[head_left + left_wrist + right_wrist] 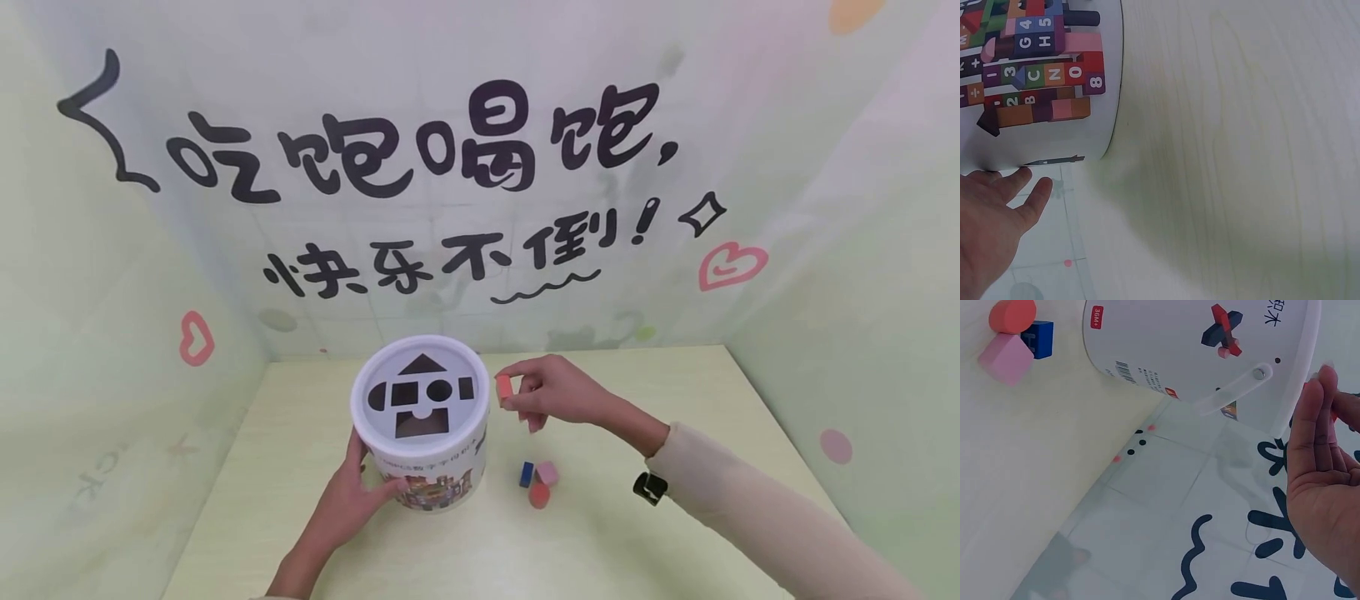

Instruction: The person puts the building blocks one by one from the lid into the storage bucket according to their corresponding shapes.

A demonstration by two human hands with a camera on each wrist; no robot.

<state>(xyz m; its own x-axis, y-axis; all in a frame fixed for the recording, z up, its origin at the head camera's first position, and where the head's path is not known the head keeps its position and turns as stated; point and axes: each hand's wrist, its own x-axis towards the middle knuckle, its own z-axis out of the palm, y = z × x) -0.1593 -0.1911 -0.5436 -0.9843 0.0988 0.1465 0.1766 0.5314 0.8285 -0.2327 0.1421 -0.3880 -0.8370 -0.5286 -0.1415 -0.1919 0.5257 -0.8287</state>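
A white bucket point(431, 467) with printed block pictures stands on the table, its grey lid point(384, 429) pierced by a triangle, a circle, an arch and other cut-outs. My left hand point(348, 500) holds it low on the left, the thumb in front and the fingers round the side; the left wrist view shows fingers point(1019, 184) against its wall. Between thumb and forefinger, my right hand point(558, 390) pinches a small orange-red block point(505, 387) just right of the lid's rim. That block is mostly hidden behind the fingers in the right wrist view.
Right of the bucket, a blue block point(527, 474), a pink block point(547, 473) and a red round block point(539, 496) lie close together on the table point(645, 533). A white handle point(1235, 390) hangs on the bucket's side. Printed wall panels point(480, 50) enclose the table behind and at both sides.
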